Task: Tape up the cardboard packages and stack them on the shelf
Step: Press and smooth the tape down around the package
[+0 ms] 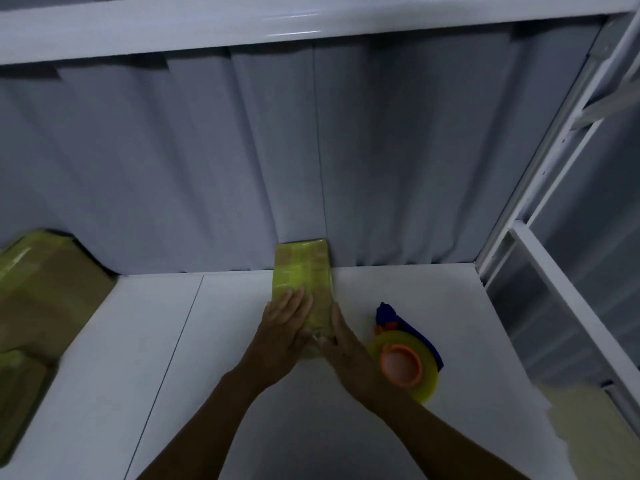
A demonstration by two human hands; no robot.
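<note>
Item 1: small cardboard package (304, 271), count one. It is wrapped over most of its top in yellow tape and lies flat on the white shelf board (207, 341), at the middle of the view. Its long axis runs straight away from the person, with the far end touching the grey curtain (207, 168) and the near end between the two hands. The near end is blurred, so its detail cannot be read.

Item 2: left hand (284, 327), count one. The palm is down and the fingers are straight and together, pressing flat on the near left part of the package top. It grasps nothing.

Item 3: right hand (341, 344), count one. The fingers are extended and laid along the package's right edge near its near corner. No curl around the package is visible.

Item 4: tape dispenser (403, 362), count one. It has a yellow roll on an orange hub and a blue body, and rests on the board just right of the right hand, apart from the package.

Item 5: larger cardboard packages, count two, both partly yellow-taped, at the left edge. One sits further back (52, 282) and one nearer (17, 393); both are blurred.

Item 6: white upper shelf rail (277, 19), count one, spanning the top.
</note>
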